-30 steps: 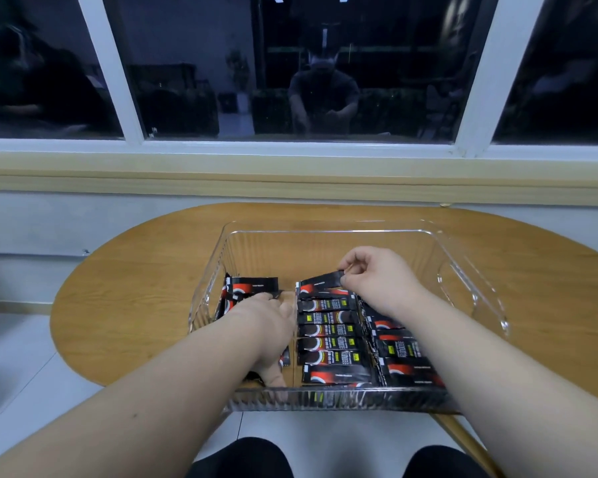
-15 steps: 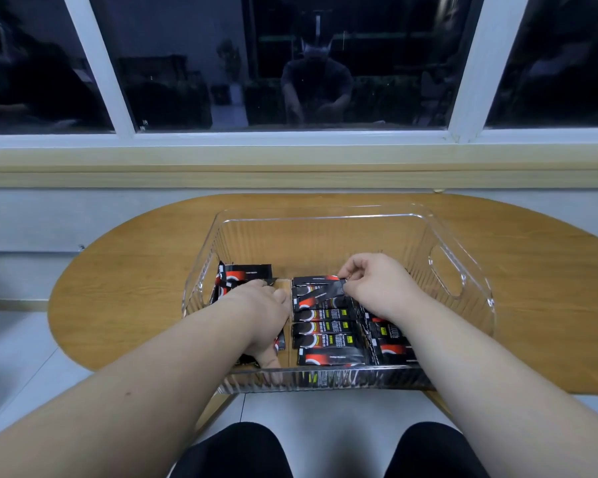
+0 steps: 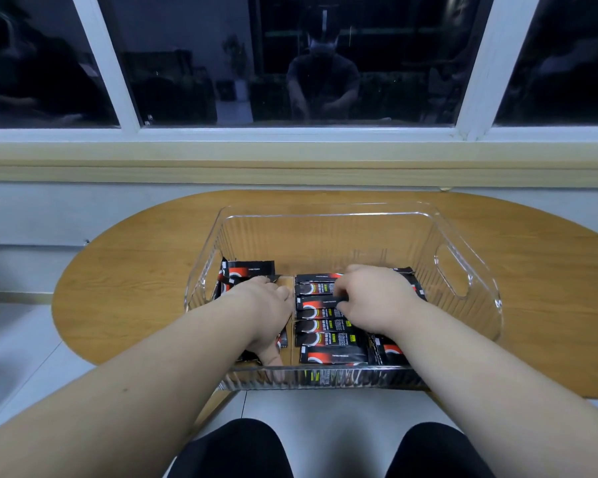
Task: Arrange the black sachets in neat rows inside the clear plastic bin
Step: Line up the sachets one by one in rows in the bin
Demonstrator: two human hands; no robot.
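Observation:
A clear plastic bin (image 3: 325, 215) stands on the wooden table (image 3: 135, 270). Black sachets with red and white print lie inside it. A middle row (image 3: 325, 339) lies flat, one sachet behind another. My right hand (image 3: 377, 301) reaches down onto this row and its curled fingers pinch one black sachet (image 3: 320, 300) lying across the row. My left hand (image 3: 266, 312) rests palm down on the left pile of sachets (image 3: 252, 270), hiding most of it. More sachets (image 3: 387, 351) lie under my right forearm on the right.
The far half of the bin floor is bare. A handle cut-out (image 3: 453, 270) opens in the bin's right wall. The table's near edge sits just under the bin's front wall, above my knees (image 3: 232, 446). A window sill (image 3: 290, 167) runs behind the table.
My right hand has brought the pinched sachet from the far end of the middle row down and nearer onto the row. My left hand stays on the left pile.

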